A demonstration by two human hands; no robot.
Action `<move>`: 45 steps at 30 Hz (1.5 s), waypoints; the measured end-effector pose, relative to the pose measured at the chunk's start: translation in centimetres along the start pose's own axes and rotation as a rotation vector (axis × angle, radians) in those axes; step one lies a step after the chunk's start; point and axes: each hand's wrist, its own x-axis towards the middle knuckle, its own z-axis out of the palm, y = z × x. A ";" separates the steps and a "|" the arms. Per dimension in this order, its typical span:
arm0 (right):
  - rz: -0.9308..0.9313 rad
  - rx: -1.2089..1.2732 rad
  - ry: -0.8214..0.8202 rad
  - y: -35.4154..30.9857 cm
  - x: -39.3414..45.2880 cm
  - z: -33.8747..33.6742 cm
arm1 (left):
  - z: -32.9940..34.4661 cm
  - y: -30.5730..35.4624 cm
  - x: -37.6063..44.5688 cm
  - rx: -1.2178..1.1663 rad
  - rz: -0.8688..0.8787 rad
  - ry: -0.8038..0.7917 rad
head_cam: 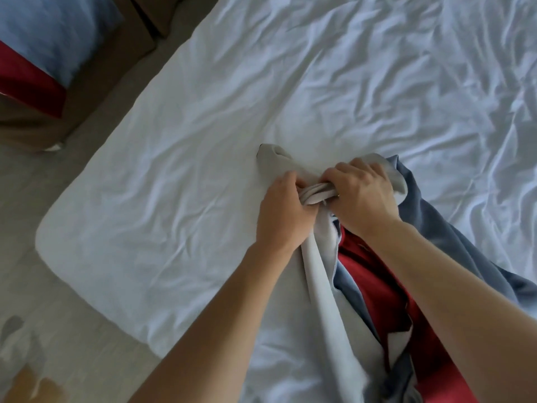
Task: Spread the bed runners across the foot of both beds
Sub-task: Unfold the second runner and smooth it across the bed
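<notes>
1. Head view looks down on both hands meeting over the white bed [203,141], each closed on the same bunched cloth. The left hand [280,212] has its fingers curled round a gathered twist of the bed runner [366,274]; the right hand [361,190] grips the same twist right beside it, knuckles up, and the two hands almost touch.

2. From the hands the runner trails back toward the person, between and under the forearms, as a crumpled rope of pale lining, blue-grey cloth and red cloth. A short pale corner [267,154] pokes out just beyond the hands and lies on the sheet. None of the runner lies flat yet.

3. Risk: the layers look twisted together at the grip. If the hands pull apart without finding the true edges, the runner is likely to open with the lining up or with a turn left in it.

4. Risk: the sheet beneath the hands is already creased. Dragging the bundle across it could rumple it further.

5. Risk: the bed's rounded corner sits well to the left of the hands. A loose end flung that way could slide off onto the floor [43,301].

6. Far beyond the left hand, a second bed [52,33] shows a red band [32,85] across it, seemingly a runner in place.

7. No containers are visible.
</notes>
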 end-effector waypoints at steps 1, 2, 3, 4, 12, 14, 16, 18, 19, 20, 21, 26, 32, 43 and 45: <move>0.054 -0.001 0.015 0.5 0.3 -0.1 | 0.4 -0.1 -0.7 -0.033 -0.046 -0.005; 0.108 0.005 0.028 1.0 0.6 -0.3 | 0.9 -0.2 -1.5 -0.052 -0.096 -0.033; 0.156 0.001 0.039 1.6 0.9 -0.5 | 1.5 -0.2 -2.4 -0.065 -0.145 -0.081; 0.195 -0.020 0.042 2.0 1.2 -0.7 | 2.1 -0.3 -3.3 -0.069 -0.179 -0.135; 0.082 -0.090 -0.080 1.1 1.1 -1.2 | -1.6 -2.8 0.2 0.119 -0.032 -0.082; -0.093 -0.040 -0.096 -0.8 1.7 -0.6 | -2.0 -2.7 0.9 0.130 0.015 -0.072; -0.168 -0.013 -0.086 -1.8 2.3 -0.3 | -2.5 -2.9 1.2 0.147 0.047 -0.042; -0.113 -0.008 -0.057 -0.9 2.8 -0.7 | -3.4 -3.3 1.6 0.205 0.095 0.006; -0.062 -0.014 -0.058 -0.2 2.9 -1.0 | -4.0 -3.4 2.1 0.245 0.122 0.035; -0.010 -0.034 -0.069 0.4 2.9 -1.2 | -4.4 -3.1 2.6 0.268 0.149 0.069; 0.038 -0.057 -0.075 1.0 3.0 -1.3 | -4.6 -2.6 3.3 0.263 0.171 0.099; 0.239 -0.094 -0.013 2.5 4.1 -1.6 | -2.7 -0.3 3.1 -0.013 -0.076 -0.065; -0.049 -0.027 -0.117 0.5 4.2 -1.6 | -0.5 -3.7 -0.1 -0.093 -0.301 -0.257; 0.000 0.030 -0.123 -0.1 4.1 -0.9 | -7.6 -3.4 6.2 0.210 0.025 0.054; -0.140 0.095 -0.109 -1.7 4.3 -0.8 | -6.5 -3.6 5.2 0.181 0.010 0.024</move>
